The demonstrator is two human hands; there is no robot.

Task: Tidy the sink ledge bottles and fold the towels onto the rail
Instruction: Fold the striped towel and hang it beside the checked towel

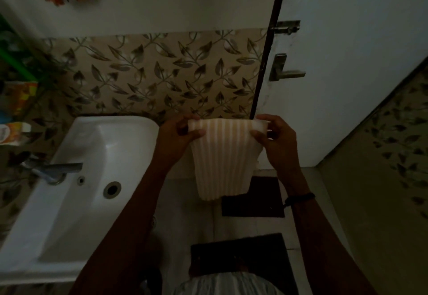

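A pale striped towel (pixel 222 155) hangs folded in front of me, to the right of the white sink (pixel 76 178). My left hand (pixel 178 134) pinches its top left corner, thumb in front and fingers behind. My right hand (pixel 275 139) pinches the top right corner the same way. The towel's lower end hangs free above the floor. An orange and white bottle (pixel 12 132) lies at the left edge near the sink ledge. No rail is in view.
A metal tap (pixel 58 169) sits at the sink's left side. A white door with a handle (pixel 284 69) and a bolt (pixel 287 27) stands right of the towel. Dark mats (pixel 252 197) lie on the floor. Blurred colourful items (pixel 18 93) crowd the far left.
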